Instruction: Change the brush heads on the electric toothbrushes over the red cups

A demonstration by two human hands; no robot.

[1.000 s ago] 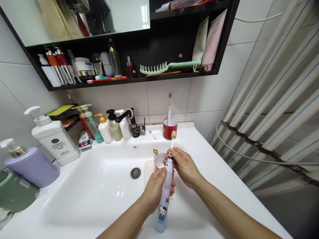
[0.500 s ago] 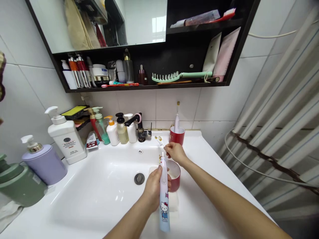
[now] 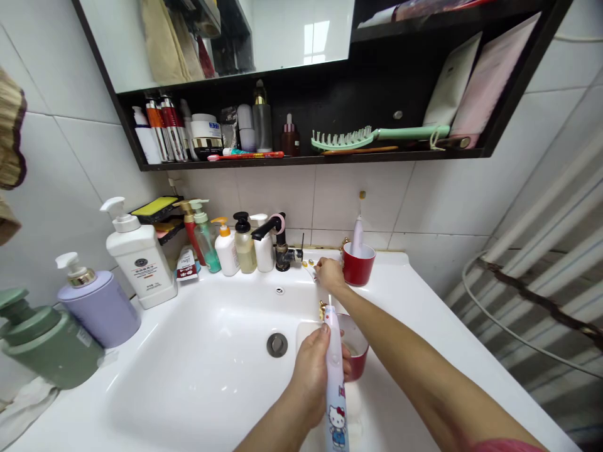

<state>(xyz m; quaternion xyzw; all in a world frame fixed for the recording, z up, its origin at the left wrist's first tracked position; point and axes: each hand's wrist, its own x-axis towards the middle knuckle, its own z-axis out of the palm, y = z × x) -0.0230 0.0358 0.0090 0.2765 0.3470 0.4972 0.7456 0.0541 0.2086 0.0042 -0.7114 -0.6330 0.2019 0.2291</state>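
White washbasin [image 3: 198, 326]: left hand [image 3: 313, 376], fingers clamped round the handle of a Hello Kitty electric toothbrush [image 3: 335, 395], held upright over the basin's right side. Right hand [image 3: 330, 275], fingers together at the back rim, just beside a small white brush head [image 3: 309, 267]; any grip on it cannot be told. Further right, lower red mug [image 3: 357, 351] just behind the toothbrush; upper red mug [image 3: 358, 265] holding a second electric toothbrush [image 3: 358, 235].

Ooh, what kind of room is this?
It looks like a bathroom. There's a white sink with a tap, a big pump bottle beside it, and a mirror above. The left hand is holding an electric toothbrush too.
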